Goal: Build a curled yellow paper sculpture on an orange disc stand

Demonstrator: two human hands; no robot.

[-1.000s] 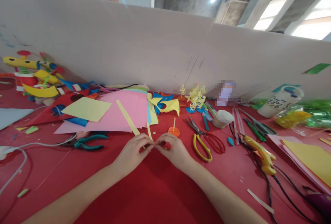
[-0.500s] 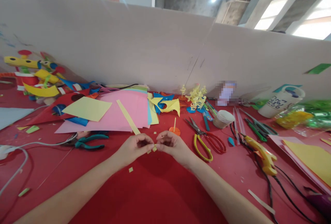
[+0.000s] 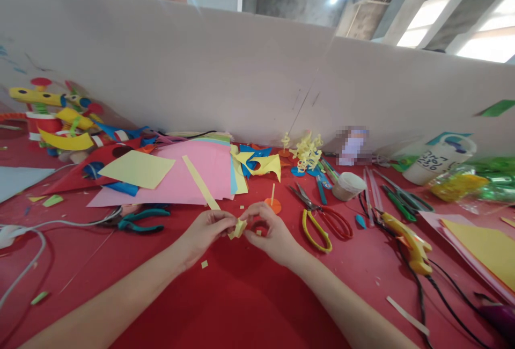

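A small folded piece of pale yellow paper [image 3: 240, 227] is between my hands, above the red table. My left hand [image 3: 207, 233] pinches it from the left, thumb against fingers. Curled round its right edge are the thumb and fingers of my right hand [image 3: 270, 233]. Small yellow paper squares [image 3: 204, 264] lie on the table near both hands. Just behind my right hand, a thin yellow stick [image 3: 272, 193] stands upright on an orange disc [image 3: 275, 206]. A long yellow paper strip [image 3: 200, 181] lies slantwise behind my left hand, partly over pink sheets [image 3: 193, 164].
Teal-handled pliers [image 3: 140, 220] lie left; scissors with yellow and red handles [image 3: 316, 225] lie right. Farther right are a yellow glue gun [image 3: 412, 244] with its cable and coloured paper sheets [image 3: 483, 247]. Yellow curled paper pieces [image 3: 308, 150] stand near the white partition [image 3: 201, 70].
More of the folded yellow paper now shows between my hands. My right fingers have lifted and spread slightly, and a small square shows within their curve.
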